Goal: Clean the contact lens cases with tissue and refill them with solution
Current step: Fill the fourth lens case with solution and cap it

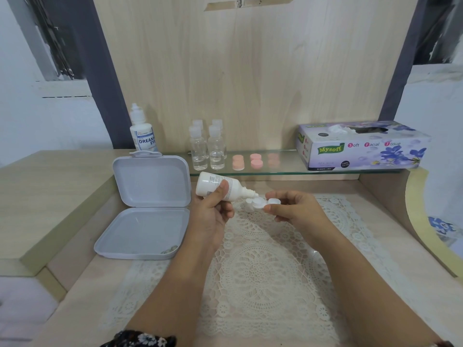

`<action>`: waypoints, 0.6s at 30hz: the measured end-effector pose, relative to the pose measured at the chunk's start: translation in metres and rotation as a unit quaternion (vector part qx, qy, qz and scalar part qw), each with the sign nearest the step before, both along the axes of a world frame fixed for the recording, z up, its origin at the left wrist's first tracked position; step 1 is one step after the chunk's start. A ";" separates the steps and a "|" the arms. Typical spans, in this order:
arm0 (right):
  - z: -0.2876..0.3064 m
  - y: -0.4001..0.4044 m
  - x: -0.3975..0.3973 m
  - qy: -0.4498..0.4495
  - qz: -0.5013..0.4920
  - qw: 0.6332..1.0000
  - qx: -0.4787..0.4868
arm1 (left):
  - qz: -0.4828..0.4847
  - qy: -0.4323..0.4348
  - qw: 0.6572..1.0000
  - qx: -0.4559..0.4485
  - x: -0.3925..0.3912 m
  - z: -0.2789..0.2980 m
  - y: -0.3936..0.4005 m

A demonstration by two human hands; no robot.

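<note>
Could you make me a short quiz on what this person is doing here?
1. True or false: the left hand holds a white bottle tipped with its nozzle toward the lens case.
2. Which hand holds the lens case? A) left B) right C) neither
3. Fill in: the tissue box stands on the glass ____.

Key
1. True.
2. B: the right hand pinches it between its fingers and thumb.
3. Shelf.
</note>
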State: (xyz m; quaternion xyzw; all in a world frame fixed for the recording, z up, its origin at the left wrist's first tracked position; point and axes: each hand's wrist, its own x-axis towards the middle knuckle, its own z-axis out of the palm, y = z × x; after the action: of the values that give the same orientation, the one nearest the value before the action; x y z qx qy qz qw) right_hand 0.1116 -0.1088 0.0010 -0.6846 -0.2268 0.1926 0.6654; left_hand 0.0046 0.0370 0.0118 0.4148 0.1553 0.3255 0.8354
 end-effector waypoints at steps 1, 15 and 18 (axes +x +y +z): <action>0.000 0.000 0.000 -0.001 -0.001 1.000 0.000 | 0.000 0.000 1.000 -0.001 0.000 0.000 0.000; 0.000 0.000 -0.001 -0.001 -0.002 1.000 -0.003 | 0.006 -0.004 1.000 0.004 0.001 -0.001 0.001; 0.000 0.000 0.000 -0.001 -0.001 1.000 -0.002 | 0.006 0.000 1.000 0.002 0.000 -0.002 0.001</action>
State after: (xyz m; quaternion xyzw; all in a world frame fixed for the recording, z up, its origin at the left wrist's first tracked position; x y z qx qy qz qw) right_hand 0.1111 -0.1089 0.0015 -0.6865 -0.2260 0.1918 0.6639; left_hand 0.0046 0.0378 0.0102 0.4154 0.1569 0.3306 0.8328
